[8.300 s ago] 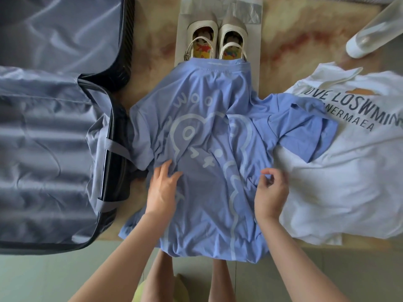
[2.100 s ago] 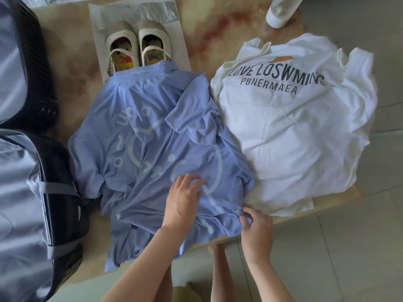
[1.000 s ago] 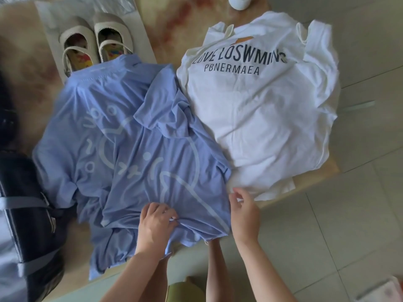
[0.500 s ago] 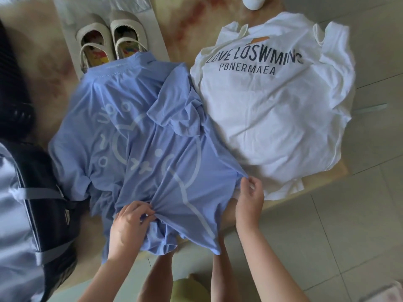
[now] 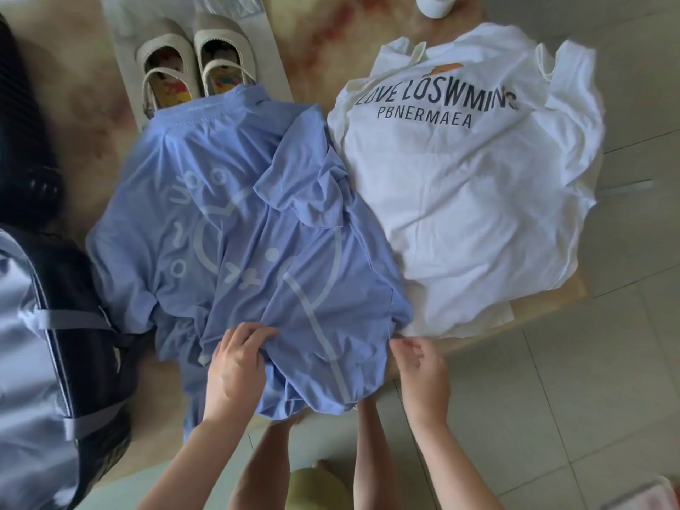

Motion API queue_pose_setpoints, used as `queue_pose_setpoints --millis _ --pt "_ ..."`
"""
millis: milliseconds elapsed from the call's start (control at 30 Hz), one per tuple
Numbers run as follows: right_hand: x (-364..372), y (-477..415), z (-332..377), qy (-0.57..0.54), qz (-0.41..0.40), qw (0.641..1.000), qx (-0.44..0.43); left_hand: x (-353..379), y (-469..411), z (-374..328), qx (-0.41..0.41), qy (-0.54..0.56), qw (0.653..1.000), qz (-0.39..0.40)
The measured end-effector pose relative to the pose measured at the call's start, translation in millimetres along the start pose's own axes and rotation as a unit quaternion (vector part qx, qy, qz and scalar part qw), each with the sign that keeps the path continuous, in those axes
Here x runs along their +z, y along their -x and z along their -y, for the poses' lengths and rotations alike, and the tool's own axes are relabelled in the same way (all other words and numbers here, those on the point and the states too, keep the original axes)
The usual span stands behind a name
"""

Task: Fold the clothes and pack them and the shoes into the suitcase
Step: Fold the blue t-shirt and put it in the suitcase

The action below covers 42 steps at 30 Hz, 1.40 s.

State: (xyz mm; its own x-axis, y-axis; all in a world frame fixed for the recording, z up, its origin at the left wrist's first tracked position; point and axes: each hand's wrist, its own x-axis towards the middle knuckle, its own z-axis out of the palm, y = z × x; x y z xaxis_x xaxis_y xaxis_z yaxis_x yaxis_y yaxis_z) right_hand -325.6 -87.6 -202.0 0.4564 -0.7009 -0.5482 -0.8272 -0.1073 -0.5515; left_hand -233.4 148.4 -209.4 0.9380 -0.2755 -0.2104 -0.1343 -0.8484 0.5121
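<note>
Blue T-shirt (image 5: 239, 233) laid print-up on table (image 5: 331, 42), one sleeve folded inward, near edge hanging off table front; L hand (image 5: 235, 369) fingers clenched on bunched fabric there; R hand (image 5: 423, 377) at shirt's rt corner, fingers loosely curled, grasp not discernible; white T-shirt (image 5: 460, 215) adjoining on rt; shoes (image 5: 195, 64) at far edge; suitcase (image 5: 33, 362) to L.

left hand (image 5: 235, 366) lay knuckles up, fingers curled into a bunch of the blue T-shirt (image 5: 228, 215) | right hand (image 5: 423, 373) sat loosely bent at its hem, hold unclear | both bare forearms (image 5: 191, 458) reached forward from below, nearly parallel
</note>
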Motion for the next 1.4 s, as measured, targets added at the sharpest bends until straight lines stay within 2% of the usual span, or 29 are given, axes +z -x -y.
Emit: queue_pose_setpoints --millis 100,267,500,733,933,1100,1267,1400 --pt "11.2 7.8 -15.7 0.038 0.015 0.999 0.013 3.7 -4.9 -12.9 0.035 0.001 0.999 -0.007" --pt "26.0 9.7 -9.3 0.102 -0.053 0.992 -0.056 10.6 -40.3 -53.0 0.098 0.053 0.994 -0.006" --pt "2.9 21.8 -17.6 -0.048 -0.049 0.997 -0.016 23.4 -120.3 -104.3 0.214 0.046 0.976 -0.016" --pt "-31.4 12.7 -51.5 -0.033 -0.062 0.998 0.006 39.0 -146.3 -108.0 0.325 -0.033 0.945 0.017" --pt "-27.5 16.0 -59.2 0.057 -0.042 0.995 -0.072 43.5 -166.7 -120.0 0.351 -0.049 0.935 0.002" --pt "-34.1 17.2 -63.4 0.043 -0.065 0.995 -0.066 36.9 -183.2 -120.9 0.394 -0.089 0.915 -0.023" --pt "-38.0 13.4 -72.6 0.062 -0.062 0.995 -0.056 23.5 -190.8 -139.5 0.408 -0.047 0.908 -0.080" --pt "-35.7 8.4 -72.0 0.119 -0.108 0.984 -0.076 16.9 -198.7 -160.5 0.441 -0.050 0.891 -0.101"
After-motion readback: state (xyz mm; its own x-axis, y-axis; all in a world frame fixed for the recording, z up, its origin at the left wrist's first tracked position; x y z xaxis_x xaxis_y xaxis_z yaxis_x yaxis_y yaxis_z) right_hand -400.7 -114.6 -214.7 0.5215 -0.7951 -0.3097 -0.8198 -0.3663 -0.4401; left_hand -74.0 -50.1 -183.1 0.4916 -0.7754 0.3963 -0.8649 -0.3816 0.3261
